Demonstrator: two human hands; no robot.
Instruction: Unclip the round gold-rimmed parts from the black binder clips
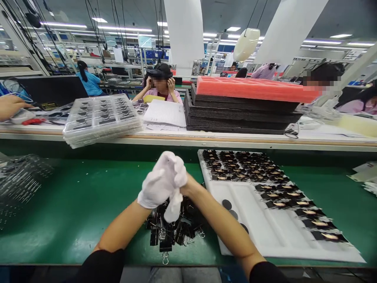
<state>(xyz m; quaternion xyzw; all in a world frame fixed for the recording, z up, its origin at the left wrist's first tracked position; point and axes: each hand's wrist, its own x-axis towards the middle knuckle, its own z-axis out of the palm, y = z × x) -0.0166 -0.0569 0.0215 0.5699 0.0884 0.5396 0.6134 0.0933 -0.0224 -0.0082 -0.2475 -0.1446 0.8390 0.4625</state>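
My left hand [154,186], in a white glove, is raised at the middle, its fingers closed on the white glove of my right hand [179,175]. The two hands press together, and the right fingers are mostly hidden. A loose white part of the glove hangs below them. Beneath and behind the hands lies a pile of black binder clips [165,237] with metal handles. To the right, a white foam tray [265,232] holds rows of black clipped pieces [247,167], with a few dark discs [226,204] at its left side.
Clear plastic trays [103,118] rest on the shelf's edge. Beside them are white papers [165,113] and a stack of black foam sheets [235,116] under a pink foam piece [253,89]. Transparent trays [20,181] lie at the far left. People sit beyond the shelf; a hand reaches in at left.
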